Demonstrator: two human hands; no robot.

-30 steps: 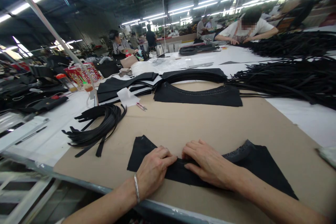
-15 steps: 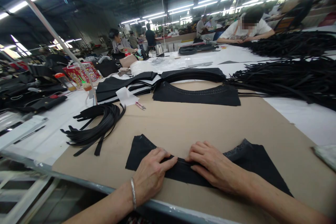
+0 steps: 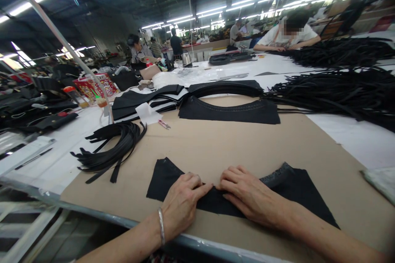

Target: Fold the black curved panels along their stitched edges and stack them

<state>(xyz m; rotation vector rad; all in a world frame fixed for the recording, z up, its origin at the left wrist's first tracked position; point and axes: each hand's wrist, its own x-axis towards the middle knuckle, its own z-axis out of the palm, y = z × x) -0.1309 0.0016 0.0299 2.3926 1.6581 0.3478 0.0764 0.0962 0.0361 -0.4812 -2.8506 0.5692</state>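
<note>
A curved black fabric piece (image 3: pixel 308 197) lies flat in front of me, with its concave edge facing away. My left hand (image 3: pixel 182 199), a silver bangle on its wrist, grips that edge near the middle, its index finger pressing along the rim. Close to its right, my right hand (image 3: pixel 243 189) has its fingers curled over the same edge and its thumb on the near side. The fingertips of both hands almost meet. A greyish strip, patterned or glue-marked, shows along the edge right of my right hand. The fabric under my palms is hidden.
Beyond, on the brown board (image 3: pixel 191 144), lie stacked curved black pieces (image 3: pixel 228 113), pink-handled thread snips (image 3: pixel 164 124) and a bundle of black strips (image 3: pixel 120 148). A heap of black strips (image 3: pixel 339 92) is at right. A co-worker (image 3: pixel 290 35) leans over the table's far side.
My left hand has slid slightly right along the edge, its index finger now nearer my right fingertips. My right hand stays at about the same spot on the fabric.
</note>
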